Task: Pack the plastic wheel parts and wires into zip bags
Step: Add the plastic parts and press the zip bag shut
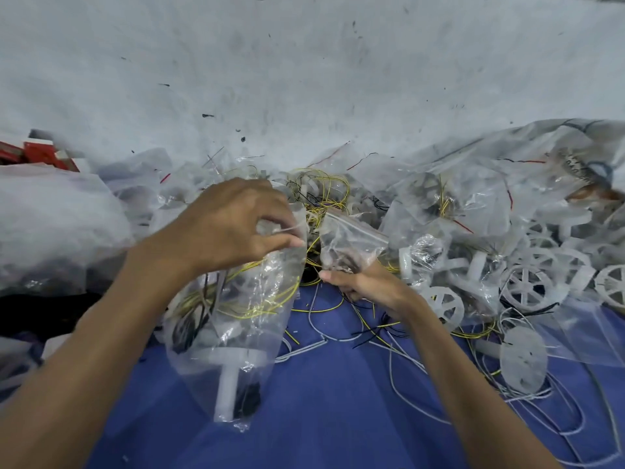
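Note:
My left hand (233,221) pinches the top edge of a clear zip bag (236,319) that hangs down over the blue cloth. Inside it lie yellow and black wires and a white plastic wheel part with a shaft. My right hand (365,286) grips the lower edge of a second, smaller zip bag (348,238) just right of the first. Loose white plastic wheels (527,286) are heaped to the right. A tangle of yellow wires (321,187) lies behind both hands.
A blue cloth (331,401) covers my lap, strewn with grey, yellow and black wires (382,330) and a flat white disc (522,363). Filled clear bags (473,184) pile at the right, a big white bag (50,225) at the left, red boxes (40,154) behind it.

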Action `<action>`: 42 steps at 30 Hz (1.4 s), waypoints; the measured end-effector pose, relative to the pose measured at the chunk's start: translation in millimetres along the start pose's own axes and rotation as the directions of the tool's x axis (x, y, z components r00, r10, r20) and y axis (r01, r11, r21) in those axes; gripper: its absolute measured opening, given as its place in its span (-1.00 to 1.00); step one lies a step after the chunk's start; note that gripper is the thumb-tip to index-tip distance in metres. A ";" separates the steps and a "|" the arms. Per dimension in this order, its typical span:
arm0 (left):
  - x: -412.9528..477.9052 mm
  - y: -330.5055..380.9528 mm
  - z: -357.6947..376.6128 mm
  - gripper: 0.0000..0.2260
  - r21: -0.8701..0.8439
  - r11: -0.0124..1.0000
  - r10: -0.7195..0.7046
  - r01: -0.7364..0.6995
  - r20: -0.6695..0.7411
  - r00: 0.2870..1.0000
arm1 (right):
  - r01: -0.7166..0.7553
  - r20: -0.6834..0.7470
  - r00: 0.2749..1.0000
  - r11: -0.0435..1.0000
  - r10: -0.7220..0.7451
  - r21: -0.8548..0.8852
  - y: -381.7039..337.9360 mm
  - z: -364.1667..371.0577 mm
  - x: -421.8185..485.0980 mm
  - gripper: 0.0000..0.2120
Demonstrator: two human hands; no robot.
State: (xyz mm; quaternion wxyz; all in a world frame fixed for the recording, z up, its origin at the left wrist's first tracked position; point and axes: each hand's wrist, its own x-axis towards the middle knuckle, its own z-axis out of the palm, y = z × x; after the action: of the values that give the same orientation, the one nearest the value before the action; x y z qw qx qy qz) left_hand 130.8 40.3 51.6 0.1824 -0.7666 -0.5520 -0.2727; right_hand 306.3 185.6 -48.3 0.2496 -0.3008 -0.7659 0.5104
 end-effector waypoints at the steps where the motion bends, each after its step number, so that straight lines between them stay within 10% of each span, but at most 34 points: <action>1: 0.2 -0.9 -0.7 -0.72 0.012 1.000 -0.019 0.019 -0.021 1.000 | 0.023 -0.063 0.998 1.000 -0.022 0.013 -1.5 -0.1 0.7 -0.84; 7: -9.8 -25.3 -23.9 -0.76 -0.281 0.953 -0.102 0.114 0.059 0.993 | 0.004 -0.151 0.988 0.987 0.020 0.159 -13.6 -7.8 -3.3 -0.86; 16: -18.1 -53.0 -23.0 -0.81 -0.435 0.833 -0.237 0.342 0.276 0.931 | -0.232 -0.270 0.941 0.970 0.205 -0.074 -17.8 -5.0 -5.0 -0.44; 25: -7.0 -20.2 -2.3 -0.86 -0.516 0.813 -0.111 0.269 0.317 0.942 | -0.014 -0.256 0.964 0.980 0.065 0.196 -31.7 -16.8 1.3 -0.83; 32: 4.8 6.6 15.0 -0.61 -0.493 0.781 -0.364 0.384 0.140 0.921 | 0.211 -0.187 0.973 0.843 -0.134 0.494 -70.6 -1.5 -12.7 -0.87; 35: 6.0 9.5 19.2 -0.42 -0.503 0.750 -0.417 0.430 0.146 0.897 | 0.352 -0.152 0.936 0.861 -0.318 0.368 -87.9 9.2 -24.2 -0.80; 42: 6.3 4.5 16.2 -0.79 -0.668 0.703 -0.220 0.244 0.122 0.968 | 0.385 -0.067 0.922 0.920 -0.381 0.072 -96.5 21.3 -28.7 -0.91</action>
State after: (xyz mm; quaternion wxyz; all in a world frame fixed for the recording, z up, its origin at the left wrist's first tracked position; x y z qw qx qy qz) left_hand 140.0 53.0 42.8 -0.1543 -0.7087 -0.5096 -0.4628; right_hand 291.6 122.8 32.0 0.3768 -0.1478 -0.7811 0.4755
